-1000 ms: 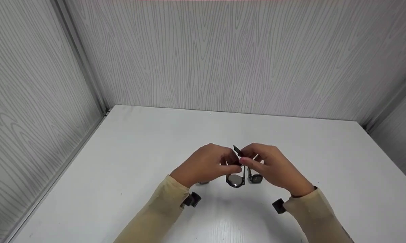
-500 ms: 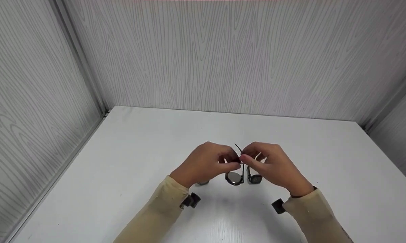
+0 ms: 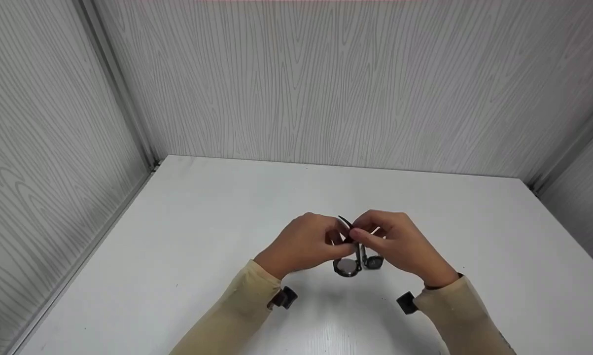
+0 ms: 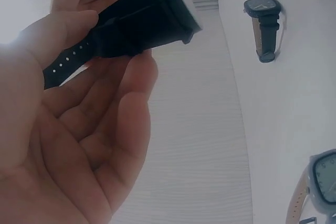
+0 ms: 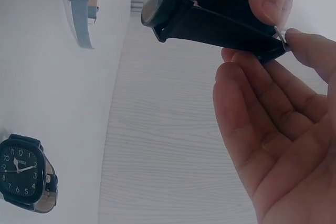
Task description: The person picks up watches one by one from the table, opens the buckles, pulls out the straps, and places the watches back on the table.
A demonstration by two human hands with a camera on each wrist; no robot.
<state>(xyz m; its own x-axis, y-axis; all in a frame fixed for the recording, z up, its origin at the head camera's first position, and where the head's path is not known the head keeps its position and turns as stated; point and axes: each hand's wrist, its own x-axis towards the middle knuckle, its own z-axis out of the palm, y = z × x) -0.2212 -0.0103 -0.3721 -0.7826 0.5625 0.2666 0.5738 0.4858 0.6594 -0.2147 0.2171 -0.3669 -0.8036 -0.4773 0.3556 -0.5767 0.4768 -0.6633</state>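
Observation:
A wristwatch with a black strap and a round face (image 3: 346, 267) hangs above the table between both hands, its face lowest in the head view. My left hand (image 3: 301, 244) pinches the strap, whose end with punched holes (image 4: 71, 59) shows by the thumb in the left wrist view. On the other side, my right hand (image 3: 392, 241) grips the strap near its metal buckle (image 5: 281, 38) between thumb and fingers. The black strap (image 5: 220, 27) makes a closed loop in the right wrist view. Part of the strap is hidden behind the fingers.
Two more watches lie on the white table (image 3: 217, 207). One has a black squarish face (image 5: 20, 171) with numerals; the other has a grey-blue case (image 4: 325, 179) and strap. Pale wood-grain panels (image 3: 296, 84) stand at the back and sides.
My left hand has shifted slightly right and down, and the watch face has dropped a little with it. The grey-blue watch is now hidden behind that hand in the head view.

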